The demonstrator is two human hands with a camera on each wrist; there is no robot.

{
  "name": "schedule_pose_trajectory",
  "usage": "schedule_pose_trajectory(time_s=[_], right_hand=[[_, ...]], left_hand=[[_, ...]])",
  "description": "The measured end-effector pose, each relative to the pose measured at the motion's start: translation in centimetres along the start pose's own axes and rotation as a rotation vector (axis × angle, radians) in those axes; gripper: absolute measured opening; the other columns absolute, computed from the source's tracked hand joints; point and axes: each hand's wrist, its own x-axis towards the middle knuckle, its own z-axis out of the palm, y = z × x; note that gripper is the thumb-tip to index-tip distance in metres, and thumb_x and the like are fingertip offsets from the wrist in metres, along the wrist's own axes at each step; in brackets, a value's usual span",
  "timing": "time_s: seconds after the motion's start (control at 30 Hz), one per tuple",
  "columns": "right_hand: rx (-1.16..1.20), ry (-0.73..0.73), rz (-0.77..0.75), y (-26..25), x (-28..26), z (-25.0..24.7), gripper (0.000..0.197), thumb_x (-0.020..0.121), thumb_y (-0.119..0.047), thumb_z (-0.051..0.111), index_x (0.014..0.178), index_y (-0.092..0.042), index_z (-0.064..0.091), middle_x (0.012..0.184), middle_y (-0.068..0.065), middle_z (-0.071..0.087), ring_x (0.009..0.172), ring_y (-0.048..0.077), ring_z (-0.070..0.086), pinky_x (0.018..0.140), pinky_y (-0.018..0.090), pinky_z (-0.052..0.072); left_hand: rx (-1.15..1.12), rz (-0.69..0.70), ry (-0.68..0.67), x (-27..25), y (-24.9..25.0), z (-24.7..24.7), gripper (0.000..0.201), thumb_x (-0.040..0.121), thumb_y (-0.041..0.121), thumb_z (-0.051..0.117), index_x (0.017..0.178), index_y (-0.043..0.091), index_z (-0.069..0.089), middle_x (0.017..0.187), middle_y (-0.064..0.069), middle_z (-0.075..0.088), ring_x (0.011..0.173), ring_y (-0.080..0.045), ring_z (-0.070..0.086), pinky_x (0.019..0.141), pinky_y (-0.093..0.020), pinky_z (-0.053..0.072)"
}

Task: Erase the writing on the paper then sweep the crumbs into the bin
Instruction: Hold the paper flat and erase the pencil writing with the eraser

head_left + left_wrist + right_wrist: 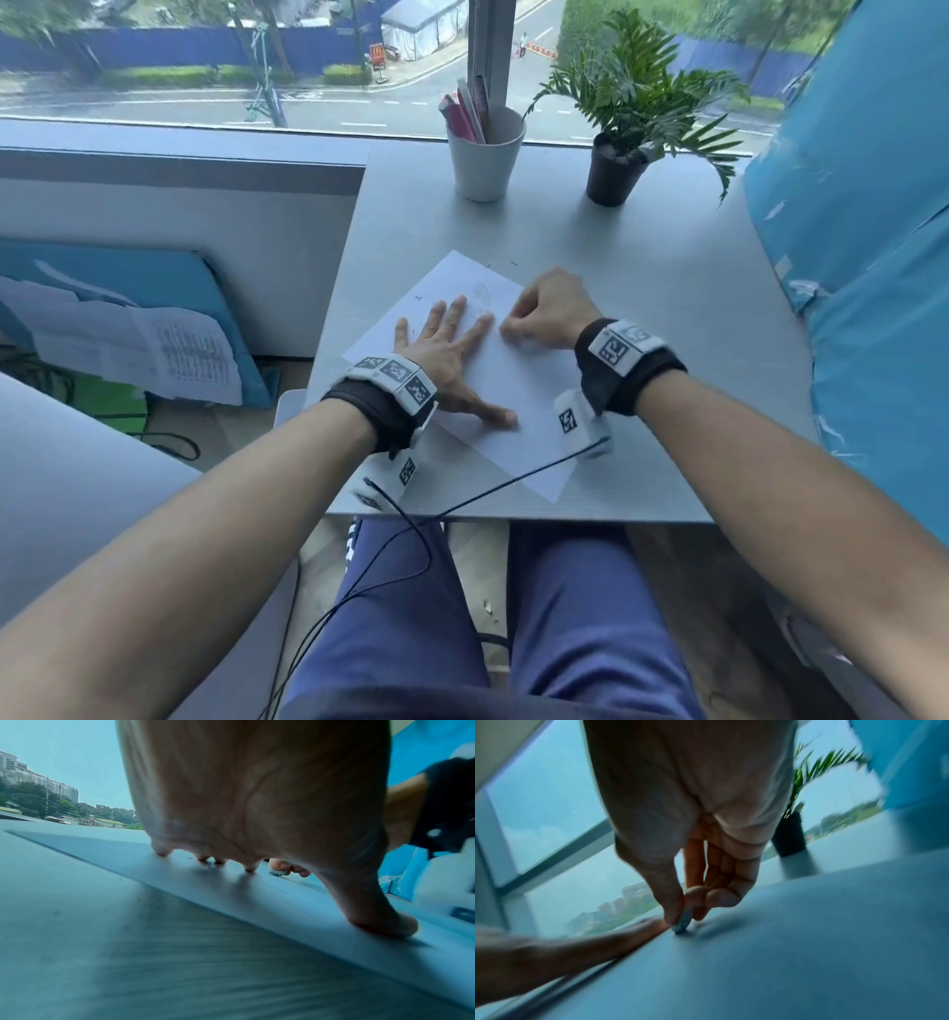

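Note:
A white sheet of paper (518,406) lies tilted on the grey table (642,288). My left hand (452,344) presses flat on it with fingers spread, thumb near the sheet's middle. My right hand (544,313) pinches a small eraser (683,924) between thumb and fingers, its tip on the paper just right of my left fingertips. The eraser (277,872) also shows past my left palm in the left wrist view. Faint pencil marks (480,298) remain near the sheet's far corner. A few dark crumbs (421,297) lie by the paper's far edges. No bin is in view.
A white cup of pens (485,154) and a black potted plant (616,164) stand at the table's far edge by the window. A blue padded surface (862,257) borders the right side. Papers (154,349) lie left of the table, below it. Black cables (462,503) cross the near edge.

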Motion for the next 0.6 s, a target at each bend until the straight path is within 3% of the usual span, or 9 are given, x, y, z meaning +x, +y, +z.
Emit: schedule_pose_trajectory(time_s=[0.07,0.13,0.2,0.33,0.4,0.5,0.6], right_hand=[[-0.025,0.052,0.015,-0.2,0.0,0.1,0.013,0.072,-0.021,0.076,0.077,-0.009,0.078,0.072,0.002,0.068,0.069,0.008,0.059,0.055,0.006,0.039],[-0.121,-0.072,-0.082,-1.3,-1.5,1.3,0.011,0.075,-0.019,0.072,0.069,-0.010,0.073,0.064,-0.002,0.062,0.060,0.008,0.054,0.060,0.013,0.038],[-0.135,-0.176,-0.127,-1.5,-2.3,1.3,0.011,0.073,-0.019,0.074,0.066,-0.011,0.072,0.061,-0.002,0.064,0.055,0.007,0.053,0.056,0.014,0.040],[-0.084,0.009,0.009,-0.3,0.2,-0.8,0.013,0.071,-0.023,0.080,0.079,-0.012,0.079,0.076,0.000,0.072,0.070,0.008,0.061,0.066,0.016,0.042],[-0.124,-0.032,-0.048,-1.1,-1.0,0.3,0.007,0.072,-0.020,0.076,0.070,-0.013,0.075,0.071,0.001,0.069,0.063,0.010,0.059,0.064,0.018,0.043],[-0.115,-0.194,-0.142,-1.4,-2.9,1.4,0.016,0.070,-0.019,0.075,0.057,-0.017,0.066,0.059,-0.001,0.065,0.052,0.007,0.053,0.053,0.018,0.042],[-0.058,-0.058,-0.021,0.3,-0.4,-0.8,0.011,0.070,-0.024,0.080,0.075,-0.014,0.079,0.073,0.000,0.073,0.067,0.006,0.062,0.061,0.014,0.042]], left_hand=[[0.004,-0.002,-0.007,0.0,0.1,0.0,0.147,0.041,0.101,0.055,0.152,0.043,-0.020,0.158,0.002,-0.036,0.147,-0.023,-0.030,0.114,-0.062,-0.016],[0.015,0.004,-0.022,0.1,0.0,-0.1,0.147,0.041,0.101,0.054,0.152,0.042,-0.022,0.157,0.002,-0.038,0.146,-0.023,-0.031,0.114,-0.063,-0.016],[0.015,0.012,-0.023,0.0,0.0,-0.1,0.147,0.042,0.100,0.056,0.152,0.042,-0.022,0.156,0.002,-0.039,0.145,-0.022,-0.033,0.114,-0.062,-0.017],[0.002,-0.004,-0.011,-0.2,0.2,-0.2,0.145,0.043,0.098,0.058,0.152,0.044,-0.019,0.158,0.002,-0.036,0.146,-0.022,-0.031,0.114,-0.061,-0.018],[0.006,-0.005,-0.023,0.0,0.2,-0.1,0.146,0.042,0.099,0.057,0.151,0.043,-0.022,0.157,0.002,-0.038,0.145,-0.022,-0.033,0.114,-0.062,-0.017],[0.016,0.003,-0.022,0.1,0.1,-0.1,0.146,0.043,0.099,0.057,0.151,0.043,-0.024,0.157,0.002,-0.039,0.145,-0.021,-0.034,0.114,-0.062,-0.017],[0.004,-0.005,-0.024,-0.3,0.4,-0.3,0.144,0.043,0.099,0.058,0.152,0.045,-0.020,0.158,0.002,-0.037,0.146,-0.022,-0.032,0.114,-0.063,-0.016]])
